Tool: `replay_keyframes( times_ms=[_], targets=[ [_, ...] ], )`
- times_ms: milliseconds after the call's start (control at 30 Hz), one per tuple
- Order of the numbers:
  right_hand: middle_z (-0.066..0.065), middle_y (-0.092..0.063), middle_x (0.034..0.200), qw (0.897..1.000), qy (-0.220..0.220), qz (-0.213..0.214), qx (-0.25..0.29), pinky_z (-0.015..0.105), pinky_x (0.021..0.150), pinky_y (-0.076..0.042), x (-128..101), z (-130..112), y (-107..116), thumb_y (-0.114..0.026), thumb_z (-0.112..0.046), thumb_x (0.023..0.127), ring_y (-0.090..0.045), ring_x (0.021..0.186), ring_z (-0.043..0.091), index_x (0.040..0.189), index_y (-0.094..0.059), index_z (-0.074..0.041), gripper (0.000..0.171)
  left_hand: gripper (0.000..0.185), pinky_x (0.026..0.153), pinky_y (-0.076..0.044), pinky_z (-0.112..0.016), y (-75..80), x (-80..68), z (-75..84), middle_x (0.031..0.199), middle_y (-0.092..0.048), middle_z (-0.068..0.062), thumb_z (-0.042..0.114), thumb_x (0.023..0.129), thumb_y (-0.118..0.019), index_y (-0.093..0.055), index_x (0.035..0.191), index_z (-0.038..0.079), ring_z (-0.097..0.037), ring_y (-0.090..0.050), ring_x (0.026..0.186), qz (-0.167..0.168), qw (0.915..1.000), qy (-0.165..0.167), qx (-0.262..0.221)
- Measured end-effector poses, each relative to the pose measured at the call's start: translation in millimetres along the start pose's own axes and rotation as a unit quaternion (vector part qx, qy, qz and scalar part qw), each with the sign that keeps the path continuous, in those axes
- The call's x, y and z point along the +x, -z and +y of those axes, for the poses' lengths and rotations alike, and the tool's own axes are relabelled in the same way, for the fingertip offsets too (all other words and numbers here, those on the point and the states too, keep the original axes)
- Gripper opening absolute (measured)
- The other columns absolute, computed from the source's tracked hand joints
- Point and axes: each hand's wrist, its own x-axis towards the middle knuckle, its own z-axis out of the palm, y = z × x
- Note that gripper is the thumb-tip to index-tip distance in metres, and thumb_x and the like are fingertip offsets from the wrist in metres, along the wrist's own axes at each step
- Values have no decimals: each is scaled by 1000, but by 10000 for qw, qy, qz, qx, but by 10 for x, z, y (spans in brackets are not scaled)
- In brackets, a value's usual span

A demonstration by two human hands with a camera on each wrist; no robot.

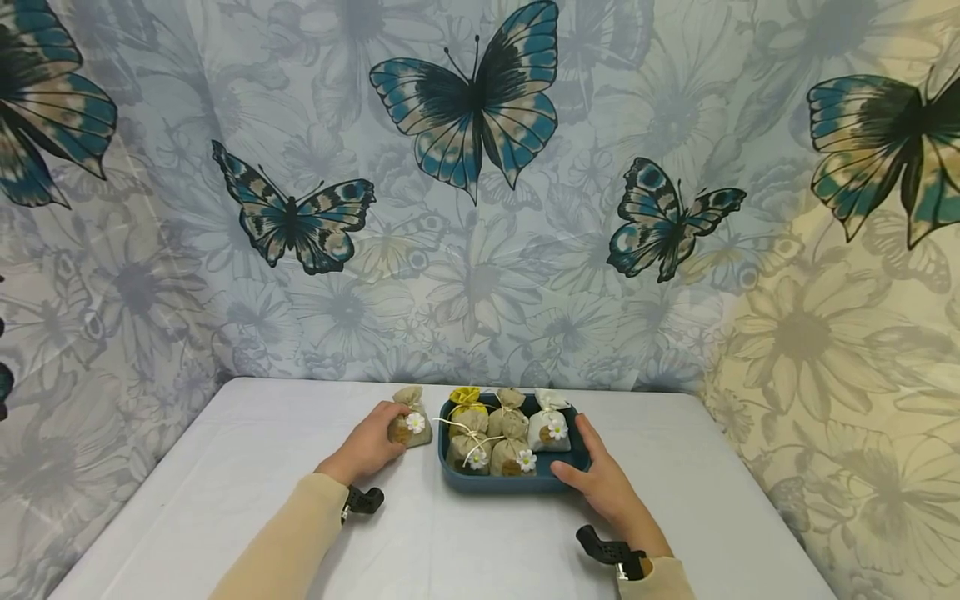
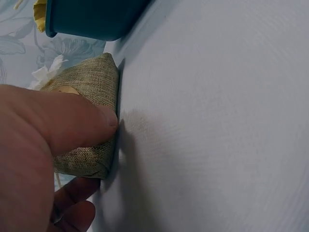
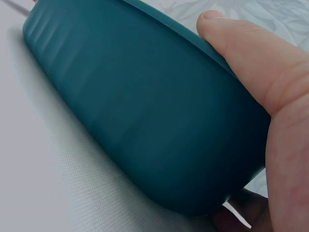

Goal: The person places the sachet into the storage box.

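Note:
A dark teal tray stands on the white table and holds several small cloth sachets, some with a white flower. My right hand grips the tray's near right corner, thumb over the rim of the teal tray. Left of the tray lies one burlap sachet with a white flower. My left hand holds that burlap sachet, with the thumb across its side and the fingers under it.
The white table is backed on all sides by a curtain printed with butterflies. The tray's corner shows just beyond the sachet in the left wrist view. Bare tabletop lies left, right and in front.

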Motion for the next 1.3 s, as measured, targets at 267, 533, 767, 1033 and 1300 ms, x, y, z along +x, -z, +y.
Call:
replay_keyframes(
  times_ms=[267, 533, 767, 1033, 1300],
  targets=[
    [9, -4, 166, 10000, -8, 10, -41, 65, 112, -12, -25, -16, -3, -76, -34, 89, -3, 149, 37, 162, -10, -16, 100, 63, 86, -48, -43, -31, -75, 89, 117, -52, -11, 9, 79, -77, -55, 138, 12, -21, -57, 94, -138, 9990, 289, 324],
    [10, -3, 166, 10000, -3, -25, -83, 65, 112, -11, -18, -19, 0, -75, -35, 90, -3, 148, 38, 162, -9, -16, 99, 69, 86, -48, -44, -53, -159, 130, 117, -49, -10, 14, 78, -82, -54, 140, 11, -22, -56, 95, -181, 9990, 194, 357],
    [10, -2, 166, 10000, -36, -27, -33, 65, 112, -10, -8, -8, 11, -75, -35, 90, -2, 149, 37, 162, -8, -15, 100, 62, 92, -47, -45, -63, -183, 154, 118, -51, -9, 5, 76, -81, -58, 134, 8, -25, -57, 104, -59, 9995, 9, 317],
    [10, -3, 166, 10000, -48, -7, 17, 63, 113, -10, -12, -17, -5, -75, -34, 90, -2, 149, 36, 162, -9, -15, 100, 61, 90, -45, -44, -22, -254, 202, 112, -52, -7, 0, 74, -76, -60, 132, 12, -21, -54, 96, 107, 9987, 284, -402],
    [10, -4, 166, 10000, -17, 9, -13, 64, 113, -10, -24, -27, -1, -76, -33, 89, -2, 149, 36, 162, -10, -15, 100, 66, 80, -45, -35, 18, -273, 195, 116, -50, -10, 1, 73, -75, -58, 136, 11, -21, -54, 92, 344, 9868, 549, -1486]
  ],
)
